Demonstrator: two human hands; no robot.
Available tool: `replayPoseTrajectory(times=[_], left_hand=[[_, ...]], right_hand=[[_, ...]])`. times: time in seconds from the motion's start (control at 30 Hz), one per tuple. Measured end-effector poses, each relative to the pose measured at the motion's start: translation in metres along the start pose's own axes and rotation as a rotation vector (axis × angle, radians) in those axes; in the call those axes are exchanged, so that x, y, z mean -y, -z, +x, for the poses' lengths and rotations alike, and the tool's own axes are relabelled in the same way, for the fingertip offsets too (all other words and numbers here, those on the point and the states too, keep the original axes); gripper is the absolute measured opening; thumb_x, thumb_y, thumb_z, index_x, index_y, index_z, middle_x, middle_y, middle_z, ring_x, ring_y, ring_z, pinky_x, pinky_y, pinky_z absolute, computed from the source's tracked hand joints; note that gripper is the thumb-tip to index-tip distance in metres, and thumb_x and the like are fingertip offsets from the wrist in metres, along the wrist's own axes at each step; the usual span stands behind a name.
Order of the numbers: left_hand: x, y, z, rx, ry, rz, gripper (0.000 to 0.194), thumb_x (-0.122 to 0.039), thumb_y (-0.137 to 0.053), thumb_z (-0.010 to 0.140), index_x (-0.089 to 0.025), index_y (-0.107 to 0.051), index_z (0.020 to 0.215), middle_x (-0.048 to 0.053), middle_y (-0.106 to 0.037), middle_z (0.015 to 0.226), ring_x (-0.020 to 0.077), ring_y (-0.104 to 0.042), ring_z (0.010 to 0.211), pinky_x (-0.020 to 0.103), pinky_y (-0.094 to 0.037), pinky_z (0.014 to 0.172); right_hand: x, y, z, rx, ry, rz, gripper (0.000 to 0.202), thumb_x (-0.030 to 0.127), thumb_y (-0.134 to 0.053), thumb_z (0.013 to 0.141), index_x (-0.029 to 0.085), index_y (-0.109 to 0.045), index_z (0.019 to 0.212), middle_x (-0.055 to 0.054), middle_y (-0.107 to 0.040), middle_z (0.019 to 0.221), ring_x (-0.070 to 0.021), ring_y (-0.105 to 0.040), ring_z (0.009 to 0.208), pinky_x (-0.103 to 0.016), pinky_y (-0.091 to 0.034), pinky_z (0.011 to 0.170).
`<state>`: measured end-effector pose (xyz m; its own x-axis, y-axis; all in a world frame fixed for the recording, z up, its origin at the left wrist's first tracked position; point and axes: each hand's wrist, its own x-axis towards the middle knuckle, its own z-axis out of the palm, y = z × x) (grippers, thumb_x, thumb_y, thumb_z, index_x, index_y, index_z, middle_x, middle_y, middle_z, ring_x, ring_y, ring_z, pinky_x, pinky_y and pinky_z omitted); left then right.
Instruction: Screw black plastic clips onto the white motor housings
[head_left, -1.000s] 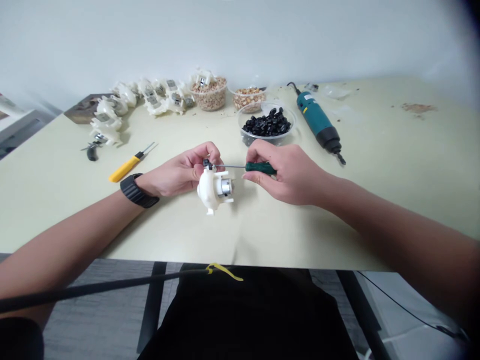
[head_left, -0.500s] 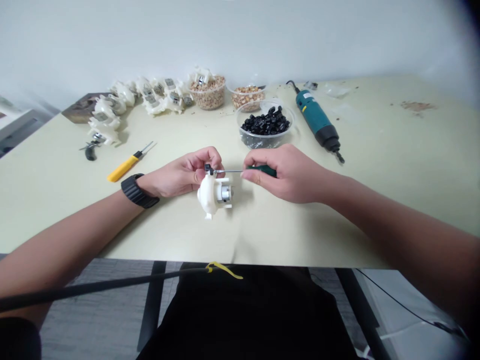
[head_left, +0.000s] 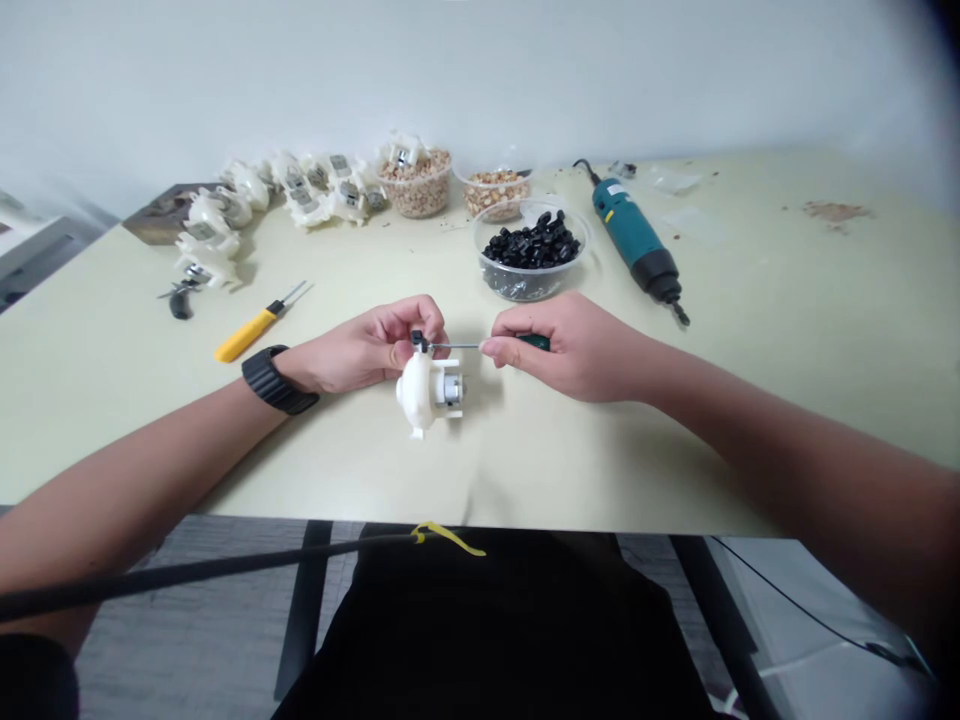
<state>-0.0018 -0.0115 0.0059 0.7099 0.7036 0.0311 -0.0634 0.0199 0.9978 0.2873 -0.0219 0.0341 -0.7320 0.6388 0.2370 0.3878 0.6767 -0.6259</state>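
Note:
My left hand (head_left: 390, 340) is closed around the top of a white plastic motor housing (head_left: 415, 392), just above the table. A silver motor (head_left: 452, 388) sticks out of the housing's right side. At its top sits a small black plastic piece (head_left: 418, 341), by my left fingertips. My right hand (head_left: 574, 345) grips a screwdriver (head_left: 535, 341) with a dark green handle, mostly hidden by the fingers. Its thin shaft lies level and points left, the tip meeting the housing just beside the black piece. Whether a screw sits there is too small to tell.
Beyond my hands stands a clear bowl of black parts (head_left: 531, 245), with two tubs of small brown pieces (head_left: 417, 185) behind it. A teal power screwdriver (head_left: 634, 235) lies at the right. A yellow screwdriver (head_left: 251, 333) and several white housings (head_left: 206, 240) lie at the left.
My right hand has shifted slightly, its fingers turned further round the screwdriver handle, so less of the green shows. The housing and my left hand stay almost in place.

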Motion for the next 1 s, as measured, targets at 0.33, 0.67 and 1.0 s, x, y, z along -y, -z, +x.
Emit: replayPoseTrajectory(times=[0.33, 0.67, 1.0], left_hand=[[0.001, 0.001, 0.0, 0.064, 0.033, -0.031, 0.04, -0.049, -0.089, 0.089, -0.019, -0.066, 0.102, 0.003, -0.068, 0.089, 0.0119, -0.061, 0.069, 0.021, -0.051, 0.062], [-0.001, -0.001, 0.001, 0.054, 0.029, -0.065, 0.043, -0.046, -0.093, 0.085, -0.017, -0.065, 0.099, 0.004, -0.071, 0.091, 0.0113, -0.064, 0.071, 0.02, -0.054, 0.064], [0.001, 0.0, 0.0, 0.011, 0.052, -0.127, 0.042, -0.042, -0.097, 0.081, -0.017, -0.067, 0.098, 0.003, -0.071, 0.09, 0.0126, -0.067, 0.072, 0.021, -0.057, 0.065]], right_hand=[[-0.006, -0.004, 0.0, -0.107, 0.003, 0.09, 0.029, 0.042, -0.077, 0.098, 0.02, -0.059, 0.088, 0.004, -0.058, 0.073, -0.0121, -0.045, 0.066, -0.03, -0.03, 0.064], [-0.003, -0.005, 0.001, -0.008, -0.123, 0.181, 0.033, 0.046, -0.079, 0.094, 0.021, -0.057, 0.093, 0.004, -0.059, 0.073, -0.0132, -0.05, 0.066, -0.029, -0.035, 0.063], [-0.009, -0.012, -0.003, -0.195, 0.138, -0.086, 0.028, 0.043, -0.071, 0.103, 0.019, -0.06, 0.093, 0.002, -0.064, 0.077, -0.0099, -0.044, 0.06, -0.028, -0.029, 0.061]])
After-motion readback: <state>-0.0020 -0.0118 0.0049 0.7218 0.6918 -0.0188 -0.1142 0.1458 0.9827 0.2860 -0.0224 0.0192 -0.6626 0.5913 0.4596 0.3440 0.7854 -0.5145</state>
